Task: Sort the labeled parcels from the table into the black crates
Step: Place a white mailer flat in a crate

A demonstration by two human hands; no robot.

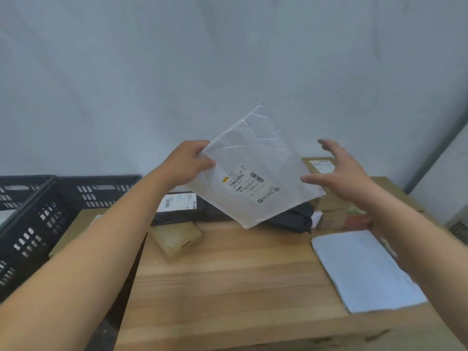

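A flat white mailer bag (pixel 255 158) with a printed shipping label (pixel 249 183) is held up in the air above the wooden table (pixel 228 274), tilted with one corner pointing up. My left hand (pixel 187 163) pinches its left edge. My right hand (pixel 347 171) hovers just beside its right edge, fingers spread, thumb close to the bag but not gripping it. Two black slotted crates (pixel 33 224) stand at the left, beside the table.
On the table lie a black box with a white label (pixel 177 206), a small tan box (pixel 177 239), a dark crumpled bag (pixel 293 219), a white flat parcel (pixel 364 269) at the right, and brown cartons (pixel 329 198) at the back right. A grey wall stands behind.
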